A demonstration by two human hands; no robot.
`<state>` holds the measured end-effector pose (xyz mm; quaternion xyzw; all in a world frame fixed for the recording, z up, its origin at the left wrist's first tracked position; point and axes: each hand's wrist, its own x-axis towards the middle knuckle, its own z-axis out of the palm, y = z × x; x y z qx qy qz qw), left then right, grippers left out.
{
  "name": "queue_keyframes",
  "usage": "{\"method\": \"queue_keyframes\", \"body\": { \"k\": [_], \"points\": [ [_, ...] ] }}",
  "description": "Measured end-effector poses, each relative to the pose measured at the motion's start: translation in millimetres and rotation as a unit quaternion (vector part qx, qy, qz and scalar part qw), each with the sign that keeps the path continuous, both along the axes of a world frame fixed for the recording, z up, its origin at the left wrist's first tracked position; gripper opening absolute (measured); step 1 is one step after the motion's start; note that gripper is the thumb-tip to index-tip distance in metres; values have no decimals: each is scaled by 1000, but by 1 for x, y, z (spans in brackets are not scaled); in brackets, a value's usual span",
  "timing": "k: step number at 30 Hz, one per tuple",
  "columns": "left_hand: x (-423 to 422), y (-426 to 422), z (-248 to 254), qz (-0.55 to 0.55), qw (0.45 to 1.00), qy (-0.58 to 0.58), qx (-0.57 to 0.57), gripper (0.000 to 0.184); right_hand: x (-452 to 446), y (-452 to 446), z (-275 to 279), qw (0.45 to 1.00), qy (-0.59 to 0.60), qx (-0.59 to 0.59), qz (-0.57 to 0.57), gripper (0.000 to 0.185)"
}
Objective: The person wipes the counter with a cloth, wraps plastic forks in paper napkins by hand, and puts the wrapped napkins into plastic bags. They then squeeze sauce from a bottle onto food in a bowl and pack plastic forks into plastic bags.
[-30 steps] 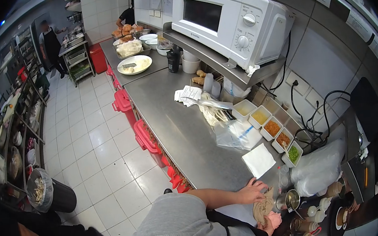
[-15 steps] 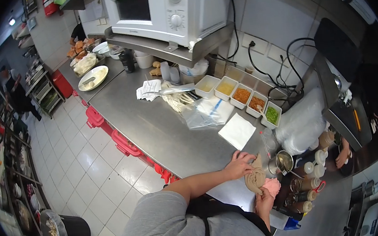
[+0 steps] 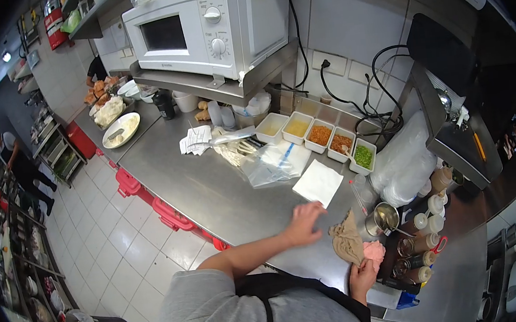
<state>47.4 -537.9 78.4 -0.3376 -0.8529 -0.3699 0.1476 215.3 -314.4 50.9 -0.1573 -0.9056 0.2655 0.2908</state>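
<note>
My left hand (image 3: 304, 223) is raised over the steel counter with its fingers apart and nothing in it. A crumpled tan cloth (image 3: 346, 239) is beside it on the right, apart from the fingers. My right hand (image 3: 361, 277) is closed at the lower edge of a bunched pink cloth (image 3: 374, 252), where the tan cloth's lower end also meets the fingers. Just beyond the cloths stands a metal pot (image 3: 381, 218) with a spoon handle sticking out. White paper napkins (image 3: 318, 183) lie ahead of my left hand.
Sauce bottles (image 3: 424, 243) crowd the right side. White tubs of chopped food, one with green pieces (image 3: 363, 156), line the back below a microwave (image 3: 196, 30) on a shelf. A plastic bag (image 3: 274, 164) lies mid-counter (image 3: 211, 193). Another person (image 3: 19, 162) stands far left.
My left hand has let go of the tan cloth and moved left, away from it. The tan cloth hangs looser and longer. My right hand has stayed at the pink cloth.
</note>
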Motion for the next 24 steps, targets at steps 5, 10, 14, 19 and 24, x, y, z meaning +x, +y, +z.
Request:
{"method": "queue_keyframes", "body": {
  "k": [5,10,14,19,24],
  "points": [
    [-114,-83,16,238,971,10,34,58,-2,-5,2,1000,13,8,-3,22],
    [-192,-153,23,366,892,-107,-241,52,-6,-5,-5,998,-3,51,-43,22],
    [-215,-183,21,273,898,-162,-305,51,-9,-6,-9,996,-15,52,-72,20],
    [-242,-203,15,110,957,-256,-79,39,-13,-11,-14,986,-43,37,-156,20],
    [-208,-211,18,6,929,-350,120,32,-25,-74,-14,955,169,-175,-168,39]
  ]
}}
